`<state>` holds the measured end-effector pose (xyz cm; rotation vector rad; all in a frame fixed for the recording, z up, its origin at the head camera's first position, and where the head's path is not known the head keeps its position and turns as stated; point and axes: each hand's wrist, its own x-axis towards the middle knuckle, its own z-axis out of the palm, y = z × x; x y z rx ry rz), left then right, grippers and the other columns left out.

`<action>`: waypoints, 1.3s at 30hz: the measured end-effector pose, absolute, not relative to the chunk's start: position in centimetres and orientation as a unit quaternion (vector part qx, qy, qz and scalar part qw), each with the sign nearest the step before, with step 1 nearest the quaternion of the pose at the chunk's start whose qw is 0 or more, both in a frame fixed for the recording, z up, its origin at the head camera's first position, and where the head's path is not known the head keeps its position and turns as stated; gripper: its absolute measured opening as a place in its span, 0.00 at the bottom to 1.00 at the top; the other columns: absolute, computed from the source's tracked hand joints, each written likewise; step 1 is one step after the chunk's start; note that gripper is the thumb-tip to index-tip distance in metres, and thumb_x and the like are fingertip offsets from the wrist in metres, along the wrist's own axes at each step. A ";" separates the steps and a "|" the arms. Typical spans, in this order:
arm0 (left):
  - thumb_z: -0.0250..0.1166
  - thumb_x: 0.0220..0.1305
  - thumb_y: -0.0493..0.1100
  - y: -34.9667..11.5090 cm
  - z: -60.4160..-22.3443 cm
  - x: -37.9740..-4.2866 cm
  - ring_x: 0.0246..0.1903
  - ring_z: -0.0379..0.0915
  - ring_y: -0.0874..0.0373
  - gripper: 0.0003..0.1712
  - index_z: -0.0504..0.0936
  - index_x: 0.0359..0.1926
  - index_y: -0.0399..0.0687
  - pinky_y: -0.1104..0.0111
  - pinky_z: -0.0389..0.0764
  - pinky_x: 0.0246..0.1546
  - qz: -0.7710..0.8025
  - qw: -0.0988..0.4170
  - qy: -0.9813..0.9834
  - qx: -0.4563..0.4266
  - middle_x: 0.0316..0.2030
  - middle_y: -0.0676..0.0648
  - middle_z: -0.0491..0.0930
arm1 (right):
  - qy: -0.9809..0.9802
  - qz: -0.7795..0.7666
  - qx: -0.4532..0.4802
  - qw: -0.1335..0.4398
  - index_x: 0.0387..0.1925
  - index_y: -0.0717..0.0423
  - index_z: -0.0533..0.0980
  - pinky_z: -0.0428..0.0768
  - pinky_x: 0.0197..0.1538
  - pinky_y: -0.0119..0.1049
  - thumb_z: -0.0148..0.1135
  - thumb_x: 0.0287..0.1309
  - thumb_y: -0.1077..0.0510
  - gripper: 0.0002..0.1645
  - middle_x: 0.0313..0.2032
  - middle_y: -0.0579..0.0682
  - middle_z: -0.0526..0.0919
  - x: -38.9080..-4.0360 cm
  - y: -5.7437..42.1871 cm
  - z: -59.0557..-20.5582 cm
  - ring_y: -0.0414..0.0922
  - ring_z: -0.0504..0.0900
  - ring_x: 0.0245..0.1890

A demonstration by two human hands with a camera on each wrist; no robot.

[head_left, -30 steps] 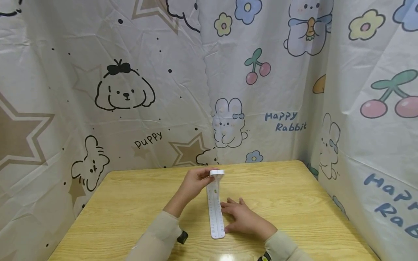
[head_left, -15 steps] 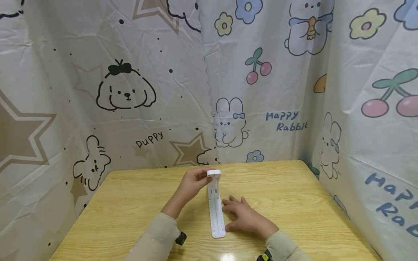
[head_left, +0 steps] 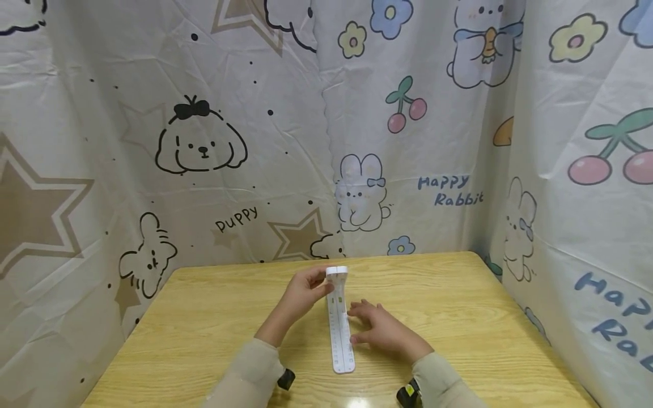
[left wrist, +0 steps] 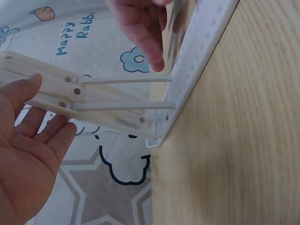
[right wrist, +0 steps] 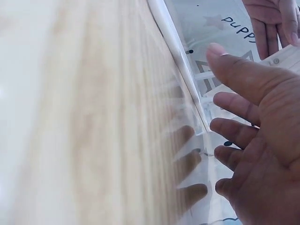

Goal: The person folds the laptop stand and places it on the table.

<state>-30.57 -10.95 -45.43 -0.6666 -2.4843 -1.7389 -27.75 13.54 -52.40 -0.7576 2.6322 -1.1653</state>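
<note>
Watching from far away, I count one white hinged stand [head_left: 342,343] on one wooden table [head_left: 214,317]. The left hand [head_left: 301,292] grips its raised part [left wrist: 51,70], with the thumb on one face and the fingers on the other. The right hand [head_left: 385,333] holds nothing; its fingers are loosely spread just beside the base [left wrist: 194,58], and whether they touch it, I cannot tell. Two thin bars [left wrist: 124,106] join the raised part to the base. Behind hangs printed cloth [head_left: 291,153], showing two cherry pairs.
</note>
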 end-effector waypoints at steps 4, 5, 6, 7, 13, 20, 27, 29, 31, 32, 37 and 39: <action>0.69 0.68 0.37 -11.0 -46.1 -30.4 0.66 0.74 0.47 0.21 0.82 0.62 0.50 0.53 0.72 0.69 -0.555 0.026 -0.809 -0.190 0.62 0.47 0.81 | 0.872 -0.435 -0.211 0.078 0.67 0.55 0.75 0.48 0.78 0.65 0.73 0.60 0.48 0.36 0.75 0.56 0.66 -28.4 13.3 -52.3 0.62 0.54 0.78; 0.68 0.69 0.37 -11.0 -46.3 -30.4 0.66 0.73 0.46 0.22 0.82 0.62 0.50 0.52 0.72 0.69 -0.557 0.030 -0.810 -0.183 0.63 0.46 0.80 | 0.870 -0.445 -0.201 0.074 0.66 0.55 0.75 0.50 0.77 0.65 0.73 0.60 0.48 0.35 0.75 0.56 0.67 -28.6 13.3 -52.4 0.62 0.55 0.78; 0.69 0.68 0.37 -11.1 -46.5 -30.3 0.66 0.73 0.46 0.22 0.82 0.62 0.50 0.52 0.72 0.69 -0.560 0.033 -0.810 -0.174 0.64 0.46 0.79 | 0.868 -0.453 -0.192 0.069 0.65 0.55 0.76 0.52 0.77 0.65 0.73 0.60 0.49 0.34 0.74 0.56 0.67 -28.8 13.2 -52.4 0.62 0.56 0.78; 0.69 0.68 0.37 -11.1 -46.7 -30.3 0.67 0.73 0.45 0.23 0.81 0.63 0.50 0.51 0.72 0.69 -0.565 0.036 -0.808 -0.162 0.64 0.46 0.79 | 0.867 -0.459 -0.184 0.063 0.64 0.54 0.77 0.53 0.77 0.65 0.73 0.60 0.49 0.33 0.74 0.56 0.68 -29.0 13.2 -52.4 0.62 0.57 0.77; 0.69 0.67 0.37 -11.2 -48.3 -30.2 0.64 0.74 0.42 0.24 0.79 0.63 0.42 0.49 0.73 0.69 -0.592 0.056 -0.797 -0.105 0.64 0.42 0.79 | 0.862 -0.480 -0.163 0.022 0.59 0.52 0.81 0.56 0.77 0.62 0.74 0.60 0.53 0.26 0.71 0.53 0.73 -30.3 12.7 -52.7 0.59 0.63 0.75; 0.69 0.68 0.41 -11.0 -49.7 -30.5 0.62 0.74 0.39 0.19 0.82 0.57 0.40 0.46 0.77 0.64 -0.582 0.033 -0.811 -0.049 0.61 0.36 0.79 | 0.846 -0.513 -0.147 0.008 0.56 0.52 0.82 0.58 0.77 0.61 0.75 0.58 0.55 0.24 0.71 0.52 0.73 -31.5 12.3 -52.8 0.59 0.63 0.75; 0.70 0.67 0.40 -10.6 -51.1 -30.7 0.69 0.67 0.34 0.09 0.87 0.45 0.42 0.37 0.68 0.67 -0.497 0.017 -0.865 -0.067 0.66 0.38 0.76 | 0.854 -0.496 -0.155 -0.008 0.51 0.50 0.84 0.53 0.79 0.60 0.75 0.59 0.56 0.18 0.72 0.52 0.71 -32.7 11.9 -53.4 0.59 0.57 0.78; 0.70 0.66 0.40 -10.4 -51.3 -30.9 0.70 0.64 0.33 0.08 0.87 0.44 0.42 0.36 0.64 0.70 -0.487 0.010 -0.870 -0.074 0.67 0.38 0.75 | 0.855 -0.493 -0.160 -0.005 0.50 0.48 0.84 0.52 0.79 0.60 0.75 0.58 0.56 0.17 0.73 0.52 0.71 -32.9 11.9 -53.5 0.59 0.56 0.78; 0.71 0.66 0.40 -10.4 -51.5 -31.2 0.71 0.62 0.33 0.07 0.87 0.43 0.42 0.37 0.62 0.71 -0.481 -0.001 -0.873 -0.079 0.68 0.38 0.74 | 0.853 -0.495 -0.166 0.002 0.49 0.49 0.85 0.50 0.79 0.60 0.75 0.58 0.58 0.17 0.73 0.52 0.70 -33.0 11.8 -53.5 0.59 0.54 0.79; 0.71 0.66 0.39 -10.4 -51.5 -31.3 0.72 0.62 0.34 0.07 0.87 0.43 0.42 0.37 0.61 0.72 -0.481 -0.004 -0.873 -0.081 0.69 0.38 0.73 | 0.852 -0.496 -0.170 0.005 0.49 0.49 0.85 0.49 0.79 0.60 0.75 0.58 0.58 0.16 0.74 0.52 0.69 -33.0 11.8 -53.5 0.59 0.54 0.79; 0.72 0.63 0.36 -10.5 -51.8 -31.8 0.71 0.63 0.34 0.07 0.86 0.41 0.42 0.39 0.61 0.73 -0.483 -0.013 -0.871 -0.093 0.69 0.38 0.73 | 0.851 -0.491 -0.186 0.019 0.46 0.51 0.84 0.46 0.79 0.61 0.74 0.58 0.62 0.14 0.75 0.52 0.67 -33.0 11.5 -53.4 0.60 0.50 0.80; 0.72 0.62 0.35 -10.4 -51.9 -32.0 0.71 0.63 0.35 0.08 0.86 0.42 0.42 0.40 0.61 0.73 -0.483 -0.014 -0.870 -0.097 0.69 0.38 0.73 | 0.854 -0.483 -0.190 0.022 0.47 0.52 0.85 0.46 0.79 0.62 0.74 0.57 0.63 0.14 0.75 0.51 0.67 -33.1 11.5 -53.4 0.60 0.49 0.80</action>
